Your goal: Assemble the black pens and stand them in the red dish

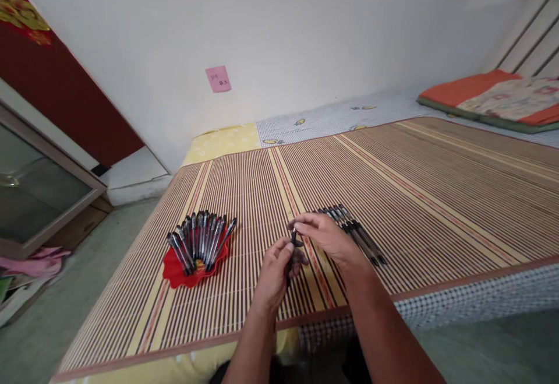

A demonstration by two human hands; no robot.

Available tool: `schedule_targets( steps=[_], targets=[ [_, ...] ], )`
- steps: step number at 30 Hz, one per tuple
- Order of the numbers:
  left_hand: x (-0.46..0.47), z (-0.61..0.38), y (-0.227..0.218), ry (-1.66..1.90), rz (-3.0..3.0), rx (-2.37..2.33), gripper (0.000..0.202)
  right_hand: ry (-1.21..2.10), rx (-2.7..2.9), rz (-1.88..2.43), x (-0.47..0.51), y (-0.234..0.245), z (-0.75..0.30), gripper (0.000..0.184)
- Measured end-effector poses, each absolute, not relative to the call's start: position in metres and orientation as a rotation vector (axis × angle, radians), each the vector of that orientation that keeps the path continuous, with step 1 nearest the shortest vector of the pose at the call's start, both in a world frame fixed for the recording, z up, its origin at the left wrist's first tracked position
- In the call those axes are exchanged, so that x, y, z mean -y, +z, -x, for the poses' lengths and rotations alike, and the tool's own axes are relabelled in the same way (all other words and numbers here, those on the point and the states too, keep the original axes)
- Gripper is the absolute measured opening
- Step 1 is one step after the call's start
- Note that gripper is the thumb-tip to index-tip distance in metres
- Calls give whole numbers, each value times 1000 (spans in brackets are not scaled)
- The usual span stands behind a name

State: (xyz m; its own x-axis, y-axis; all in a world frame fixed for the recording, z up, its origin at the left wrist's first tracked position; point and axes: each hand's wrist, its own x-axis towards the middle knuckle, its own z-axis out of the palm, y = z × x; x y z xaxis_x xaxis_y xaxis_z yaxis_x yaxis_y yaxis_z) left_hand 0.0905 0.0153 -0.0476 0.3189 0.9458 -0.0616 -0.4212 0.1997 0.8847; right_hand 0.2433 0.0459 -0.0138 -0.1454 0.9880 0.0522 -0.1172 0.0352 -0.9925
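Above the bamboo mat, my left hand [276, 264] is closed around a dark pen [294, 236], held roughly upright. My right hand [325, 235] pinches the upper end of that same pen between thumb and fingers. Much of the pen is covered by my fingers, so I cannot tell whether its cap is on. Just past my right hand lies a row of several black-capped pens [367, 241], side by side and partly hidden by the hand and wrist. To the left, a heap of several clear-barrelled pens [203, 232] rests on a red scallop-edged tray [174, 276].
The striped bamboo mat [244, 197] covers a bed against the white wall. Folded orange and floral bedding [480, 95] lies at the far right. A pink note [218, 78] is stuck on the wall. At left stands a glass-fronted cabinet [39, 186].
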Motion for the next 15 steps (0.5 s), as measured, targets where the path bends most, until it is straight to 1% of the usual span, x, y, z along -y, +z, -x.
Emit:
schedule_targets(
  steps=[6, 15],
  targets=[
    [-15, -91, -46, 1091, -946, -757, 23, 1311, 1259, 1047, -49, -19, -242, 23],
    [-13, -97, -49, 1184, -991, -903, 31, 1059, 1438, 1111, -54, -22, -237, 20]
  ],
)
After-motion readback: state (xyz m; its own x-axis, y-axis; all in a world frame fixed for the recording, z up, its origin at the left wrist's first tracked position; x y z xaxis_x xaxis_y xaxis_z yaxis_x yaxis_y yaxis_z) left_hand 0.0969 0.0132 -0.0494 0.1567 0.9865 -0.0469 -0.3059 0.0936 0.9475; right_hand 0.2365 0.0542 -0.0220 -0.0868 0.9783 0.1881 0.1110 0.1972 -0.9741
